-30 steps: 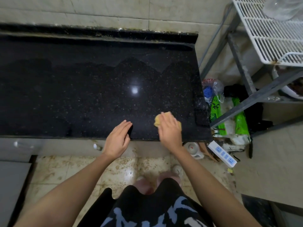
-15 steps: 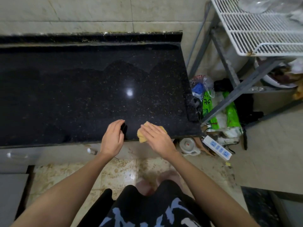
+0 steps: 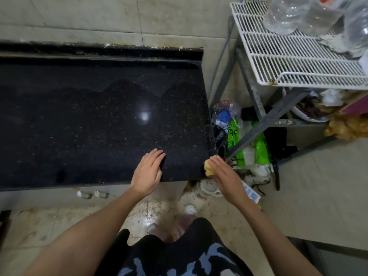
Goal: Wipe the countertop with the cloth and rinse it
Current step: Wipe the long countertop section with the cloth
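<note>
The right hand point(image 3: 223, 173) pressed the small yellow cloth point(image 3: 209, 167) with flat fingers at the near right corner of the black speckled stone countertop point(image 3: 89, 120). The left hand point(image 3: 148, 170) rested flat, fingers straight, on the countertop's front edge. Steady downward pressure seemed needed so the cloth would not slip off that corner.

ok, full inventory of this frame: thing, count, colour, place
countertop: 1, black speckled, left, against tiled wall
cloth: 1, yellow, at countertop's front right corner
wire rack: 1, white, on grey frame, upper right
plastic bottles: several, clear, on rack
green packets: 2, floor under rack
power strip: 1, white, floor by right wrist
left hand: flat on countertop's front edge
right hand: presses cloth
</note>
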{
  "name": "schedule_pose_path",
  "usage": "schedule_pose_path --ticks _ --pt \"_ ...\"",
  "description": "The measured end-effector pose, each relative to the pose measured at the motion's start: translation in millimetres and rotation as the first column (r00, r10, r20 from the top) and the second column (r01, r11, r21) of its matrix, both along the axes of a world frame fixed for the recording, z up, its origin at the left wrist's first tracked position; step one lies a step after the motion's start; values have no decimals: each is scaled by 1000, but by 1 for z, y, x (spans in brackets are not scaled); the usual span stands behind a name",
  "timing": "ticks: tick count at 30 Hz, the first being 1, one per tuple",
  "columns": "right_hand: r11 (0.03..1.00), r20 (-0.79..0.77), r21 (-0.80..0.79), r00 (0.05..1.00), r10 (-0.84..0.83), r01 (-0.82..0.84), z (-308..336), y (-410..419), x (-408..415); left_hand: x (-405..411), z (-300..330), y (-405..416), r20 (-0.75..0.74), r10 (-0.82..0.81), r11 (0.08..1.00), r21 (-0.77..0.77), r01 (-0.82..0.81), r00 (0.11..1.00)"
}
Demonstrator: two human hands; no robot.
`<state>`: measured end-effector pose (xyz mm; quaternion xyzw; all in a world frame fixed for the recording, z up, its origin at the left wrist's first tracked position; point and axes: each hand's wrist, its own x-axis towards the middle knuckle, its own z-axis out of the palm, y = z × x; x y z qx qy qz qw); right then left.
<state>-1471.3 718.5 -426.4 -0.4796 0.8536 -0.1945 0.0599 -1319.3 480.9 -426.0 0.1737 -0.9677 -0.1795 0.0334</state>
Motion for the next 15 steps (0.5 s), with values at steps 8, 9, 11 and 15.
schedule_pose_path --ticks 8,9,11,15 --pt "924 14 106 929 369 -368 -10 -25 -20 -9 -11 1 101 73 995 -78 -65 992" --pt "922 47 79 925 376 -379 -10 -25 -29 -9 -12 2 116 74 994 -90 -64 990" --pt "940 103 18 936 336 -339 -10 -24 -52 -9 -12 2 132 83 991 -115 -68 988" --pt "973 212 27 952 220 -231 -8 -30 -102 -9 -11 3 141 87 988 -136 -68 986"
